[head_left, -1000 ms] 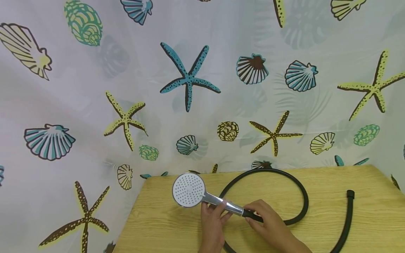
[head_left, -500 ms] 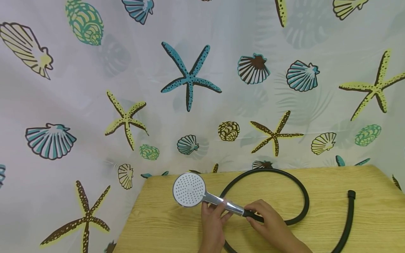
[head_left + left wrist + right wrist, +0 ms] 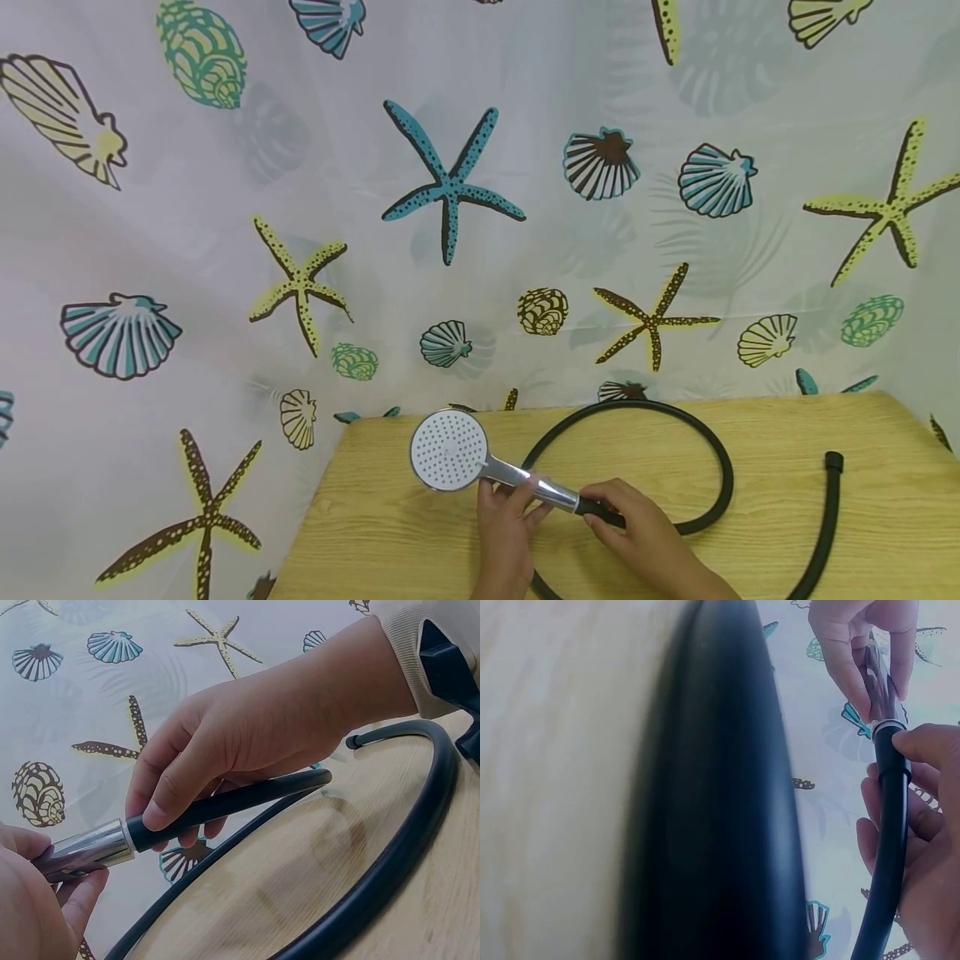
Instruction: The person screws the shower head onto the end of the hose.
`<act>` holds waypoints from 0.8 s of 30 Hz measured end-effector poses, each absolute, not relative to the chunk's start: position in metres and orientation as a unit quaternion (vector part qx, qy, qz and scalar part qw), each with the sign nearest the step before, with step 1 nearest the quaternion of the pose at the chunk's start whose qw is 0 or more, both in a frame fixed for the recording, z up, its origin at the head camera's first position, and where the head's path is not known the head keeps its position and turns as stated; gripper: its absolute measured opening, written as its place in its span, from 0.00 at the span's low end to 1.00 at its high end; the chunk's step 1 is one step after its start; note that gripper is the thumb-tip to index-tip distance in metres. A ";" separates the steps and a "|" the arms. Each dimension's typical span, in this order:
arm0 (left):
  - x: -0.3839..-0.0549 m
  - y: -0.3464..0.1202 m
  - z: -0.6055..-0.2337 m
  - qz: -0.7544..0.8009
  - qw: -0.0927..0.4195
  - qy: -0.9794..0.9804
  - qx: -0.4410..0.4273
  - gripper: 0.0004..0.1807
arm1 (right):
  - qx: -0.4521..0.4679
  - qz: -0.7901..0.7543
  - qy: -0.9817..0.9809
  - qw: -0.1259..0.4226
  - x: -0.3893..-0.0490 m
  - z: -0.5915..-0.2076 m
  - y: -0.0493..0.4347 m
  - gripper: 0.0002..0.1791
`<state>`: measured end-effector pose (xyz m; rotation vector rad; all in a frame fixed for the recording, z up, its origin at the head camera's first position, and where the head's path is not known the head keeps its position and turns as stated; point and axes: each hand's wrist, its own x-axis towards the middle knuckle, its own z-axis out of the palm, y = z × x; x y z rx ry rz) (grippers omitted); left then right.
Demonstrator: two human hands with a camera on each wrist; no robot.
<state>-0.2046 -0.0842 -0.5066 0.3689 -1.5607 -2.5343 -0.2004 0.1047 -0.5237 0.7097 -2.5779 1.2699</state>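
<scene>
Held at the lower centre of the head view, the shower head [image 3: 448, 450] has its spray face toward the camera and its handle [image 3: 555, 494] slanting down to the right, where the black hose [image 3: 726, 471] meets it. That joint looks made; a thin pale ring shows there in the right wrist view, and I cannot tell whether it is fully tight, so some tightening may be left. The other hose end [image 3: 833, 461], at the lower right, is joined to nothing. The left hand [image 3: 504, 533] grips the handle between thumb and fingers; the right hand [image 3: 637, 529] pinches the hose just beside the joint. Counted: one shower head, one hose looping over one wooden table [image 3: 390, 517], two hands, and one shell-and-starfish-printed sheet [image 3: 525, 50] behind.
</scene>
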 end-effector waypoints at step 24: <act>-0.205 -0.085 -0.509 -0.837 0.065 -0.529 0.121 0.27 | 0.251 0.409 -0.877 0.028 -0.201 -0.523 0.107 0.21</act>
